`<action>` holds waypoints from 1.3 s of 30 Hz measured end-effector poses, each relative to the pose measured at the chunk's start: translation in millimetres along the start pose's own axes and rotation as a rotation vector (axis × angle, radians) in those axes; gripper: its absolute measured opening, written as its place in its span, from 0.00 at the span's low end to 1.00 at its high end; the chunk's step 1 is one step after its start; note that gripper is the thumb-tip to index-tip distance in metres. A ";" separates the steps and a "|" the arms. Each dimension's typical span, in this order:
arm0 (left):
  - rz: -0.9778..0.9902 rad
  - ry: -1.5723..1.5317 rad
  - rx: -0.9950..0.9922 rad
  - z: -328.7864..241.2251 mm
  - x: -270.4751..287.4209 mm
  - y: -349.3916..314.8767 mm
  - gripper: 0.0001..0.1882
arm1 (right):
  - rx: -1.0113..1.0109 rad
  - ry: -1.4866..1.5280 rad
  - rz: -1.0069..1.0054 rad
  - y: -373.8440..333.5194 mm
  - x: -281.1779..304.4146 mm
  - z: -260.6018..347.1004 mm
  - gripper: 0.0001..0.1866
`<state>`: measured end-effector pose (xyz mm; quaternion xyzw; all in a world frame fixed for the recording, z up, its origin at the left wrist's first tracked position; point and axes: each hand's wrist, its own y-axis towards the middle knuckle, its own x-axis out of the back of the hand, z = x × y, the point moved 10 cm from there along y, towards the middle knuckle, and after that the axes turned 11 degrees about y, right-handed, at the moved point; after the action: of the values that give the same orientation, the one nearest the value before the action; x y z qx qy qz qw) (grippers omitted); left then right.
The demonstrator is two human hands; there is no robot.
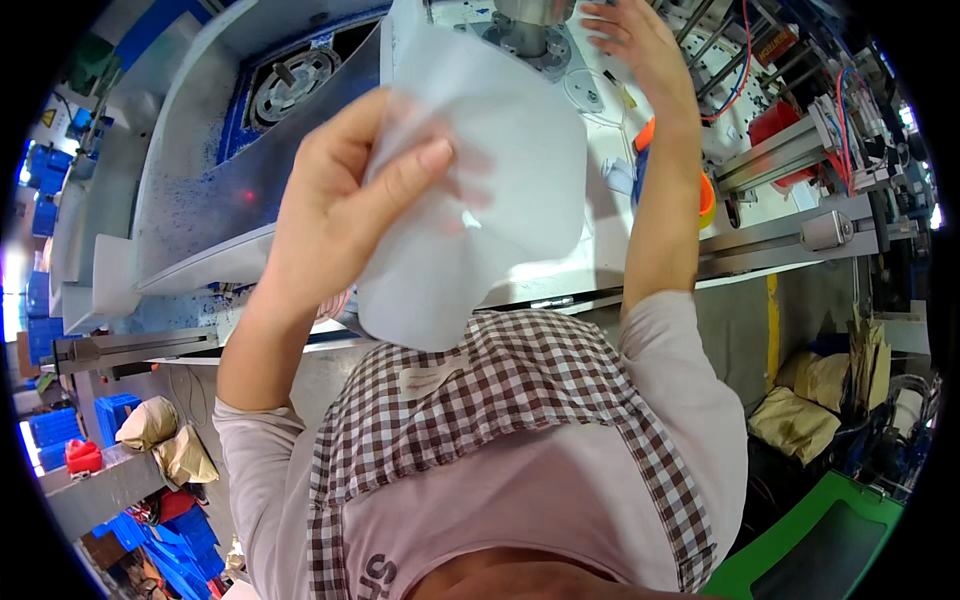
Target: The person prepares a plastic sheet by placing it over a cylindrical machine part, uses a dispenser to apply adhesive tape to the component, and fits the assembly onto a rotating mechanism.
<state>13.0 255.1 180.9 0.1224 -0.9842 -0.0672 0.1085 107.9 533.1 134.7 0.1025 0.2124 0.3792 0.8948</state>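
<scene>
A thin, translucent white plastic sheet (pixel 520 150) with rounded corners is held up in front of my chest, slightly curved. My left hand (pixel 345 195) is closed on its left side, thumb on the near face and the other fingers showing faintly through from behind. Farther off, my right hand (pixel 630 40) is stretched out at the top of the view, fingers apart and nothing visible in them. It is close to the metal column (pixel 530 30) of a machine, on that column's right. The sheet hides part of the white worktop (pixel 545 285).
At the left stands a white machine housing (pixel 190 200) with blue powder and a round fixture (pixel 295 85) inside. An orange and blue round container (pixel 706 200) is partly behind my right forearm. Metal rails (pixel 790 240) and red and blue tubes lie farther right.
</scene>
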 end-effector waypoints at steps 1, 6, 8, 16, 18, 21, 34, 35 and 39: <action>-0.024 -0.016 -0.020 -5.4 3.6 5.2 0.12 | -0.055 0.162 0.148 -15.7 -35.2 12.2 0.18; -0.062 -0.055 -0.019 1.8 13.2 23.2 0.15 | -0.050 0.369 0.426 -67.5 -125.5 35.4 0.24; -0.050 -0.025 -0.047 2.6 13.3 27.5 0.17 | 0.039 0.206 0.309 -66.8 -114.8 44.4 0.23; 0.005 -0.186 0.007 11.9 16.5 39.7 0.16 | 0.053 0.043 0.157 -52.8 -110.6 77.3 0.18; 0.036 -0.148 -0.013 7.2 12.4 43.0 0.16 | 0.063 0.062 0.174 -51.6 -111.1 81.3 0.17; 0.098 -0.091 -0.040 -0.9 8.3 48.7 0.16 | 0.054 0.036 0.170 -51.6 -107.3 88.8 0.16; 0.108 -0.162 -0.025 1.8 8.6 61.6 0.17 | 0.105 0.235 0.178 -33.0 -91.0 82.7 0.14; 0.121 -0.159 -0.029 0.6 7.5 61.3 0.18 | 0.094 0.259 0.166 -34.1 -92.1 82.5 0.14; 0.113 -0.195 -0.010 3.0 6.8 62.0 0.18 | 0.092 0.262 0.150 -34.4 -90.0 81.7 0.15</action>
<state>-8.1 313.3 189.2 0.0589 -0.9951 -0.0774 0.0166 111.2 442.5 222.7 0.1085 0.3362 0.4451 0.8229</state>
